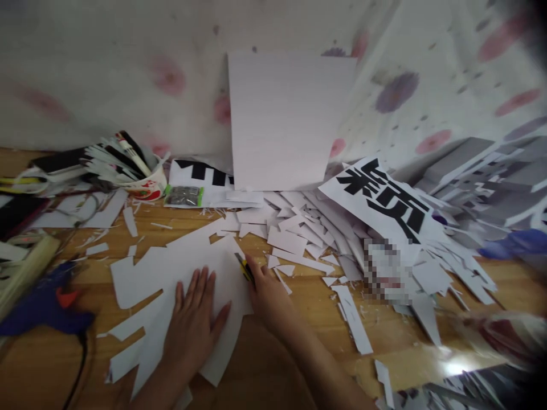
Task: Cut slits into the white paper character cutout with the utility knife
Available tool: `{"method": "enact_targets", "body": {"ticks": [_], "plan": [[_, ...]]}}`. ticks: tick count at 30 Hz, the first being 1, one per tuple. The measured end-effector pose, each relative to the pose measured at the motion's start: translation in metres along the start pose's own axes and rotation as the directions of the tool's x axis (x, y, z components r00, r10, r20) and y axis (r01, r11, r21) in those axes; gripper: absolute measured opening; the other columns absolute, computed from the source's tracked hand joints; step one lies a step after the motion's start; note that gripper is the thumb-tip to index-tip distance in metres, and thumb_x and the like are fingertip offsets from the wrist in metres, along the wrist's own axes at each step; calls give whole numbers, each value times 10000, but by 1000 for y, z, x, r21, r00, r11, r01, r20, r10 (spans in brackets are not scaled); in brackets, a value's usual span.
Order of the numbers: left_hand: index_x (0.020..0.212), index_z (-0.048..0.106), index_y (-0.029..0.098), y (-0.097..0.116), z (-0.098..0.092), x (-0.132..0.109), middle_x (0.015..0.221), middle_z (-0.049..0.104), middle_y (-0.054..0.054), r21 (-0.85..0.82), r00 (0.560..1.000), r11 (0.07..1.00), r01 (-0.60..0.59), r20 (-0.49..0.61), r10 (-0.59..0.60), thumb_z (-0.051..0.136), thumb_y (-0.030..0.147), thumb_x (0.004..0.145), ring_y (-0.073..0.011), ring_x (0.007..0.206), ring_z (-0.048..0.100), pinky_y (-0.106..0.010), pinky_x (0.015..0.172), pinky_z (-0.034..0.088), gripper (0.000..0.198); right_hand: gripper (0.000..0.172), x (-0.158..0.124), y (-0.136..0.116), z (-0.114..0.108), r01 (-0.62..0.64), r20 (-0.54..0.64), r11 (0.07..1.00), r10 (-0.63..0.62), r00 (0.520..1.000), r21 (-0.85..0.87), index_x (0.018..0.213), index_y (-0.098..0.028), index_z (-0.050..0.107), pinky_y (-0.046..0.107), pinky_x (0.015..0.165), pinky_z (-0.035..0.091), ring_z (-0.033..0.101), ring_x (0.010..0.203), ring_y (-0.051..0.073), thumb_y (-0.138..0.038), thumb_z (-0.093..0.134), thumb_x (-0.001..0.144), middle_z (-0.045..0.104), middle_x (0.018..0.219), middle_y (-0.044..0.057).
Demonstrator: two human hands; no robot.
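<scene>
A large white cut-out sheet (pixel 158 267) with notched edges and slots lies on the wooden table. My left hand (pixel 192 313) rests flat on it, fingers stretched forward and thumb out to the right. Closed around a yellow and black utility knife (pixel 245 267), my right hand (pixel 267 290) is at the sheet's right edge. The knife's blade points up and left, over or beside the sheet; whether it touches cannot be made out. Part of the handle is hidden in my fingers.
White offcuts (pixel 290 236) pile up beyond my right hand. A blank white board (pixel 290 119) leans on the curtain; a sheet with a black character (pixel 380 196) lies right of it. A tub of tools (pixel 147 188) stands back left, a blue glue gun (pixel 51 304) at left.
</scene>
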State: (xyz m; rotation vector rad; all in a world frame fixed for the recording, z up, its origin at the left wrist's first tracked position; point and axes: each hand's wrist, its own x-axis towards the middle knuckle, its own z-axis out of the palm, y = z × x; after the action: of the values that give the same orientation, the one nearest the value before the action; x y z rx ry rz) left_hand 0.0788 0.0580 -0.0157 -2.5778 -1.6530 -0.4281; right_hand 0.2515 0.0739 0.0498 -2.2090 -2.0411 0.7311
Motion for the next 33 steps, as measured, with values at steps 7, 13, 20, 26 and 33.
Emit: {"method": "enact_targets", "body": {"ticks": [7, 13, 20, 26, 33], "plan": [[1350, 286, 57, 0, -1, -1, 1411, 319, -174, -29, 1000, 999, 14, -25, -14, 380, 484, 842, -275, 1330, 220, -520, 1073, 164, 670, 513, 7, -2, -5, 55, 36, 994, -51, 998, -100, 1382, -292, 231, 268, 679, 408, 601, 877, 197, -217, 330, 885, 562, 1067, 78], [1339, 302, 48, 0, -2, -1, 1398, 341, -179, -34, 1000, 999, 17, -16, -18, 387, 470, 842, -279, 1329, 219, -534, 1068, 170, 658, 516, 8, -15, -5, 82, 71, 978, -69, 995, -194, 1393, -286, 208, 255, 665, 404, 599, 858, 184, -209, 319, 895, 558, 1050, 82], [1341, 301, 54, 0, -3, -1, 1397, 343, -180, -58, 999, 998, 19, -28, -21, 400, 443, 842, -277, 1329, 222, -530, 1067, 174, 641, 521, 7, -20, -3, 49, 47, 980, -41, 998, -190, 1391, -286, 217, 244, 656, 397, 601, 840, 174, -188, 331, 891, 558, 1026, 78], [1336, 314, 63, 0, -2, -2, 1385, 366, -180, -86, 999, 996, 21, -49, -25, 413, 430, 839, -281, 1324, 233, -534, 1065, 178, 626, 522, 11, -25, 3, 27, 20, 982, -23, 1000, -189, 1392, -305, 213, 260, 609, 395, 607, 795, 187, -202, 314, 891, 558, 1038, 71], [1334, 319, 66, -1, -3, -2, 1391, 358, -174, -103, 999, 994, 32, -31, -35, 400, 420, 846, -276, 1330, 219, -532, 1067, 175, 608, 520, 13, -30, 2, 15, 20, 981, -11, 1000, -192, 1388, -291, 238, 259, 621, 399, 612, 781, 180, -201, 328, 884, 564, 1049, 67]]}}
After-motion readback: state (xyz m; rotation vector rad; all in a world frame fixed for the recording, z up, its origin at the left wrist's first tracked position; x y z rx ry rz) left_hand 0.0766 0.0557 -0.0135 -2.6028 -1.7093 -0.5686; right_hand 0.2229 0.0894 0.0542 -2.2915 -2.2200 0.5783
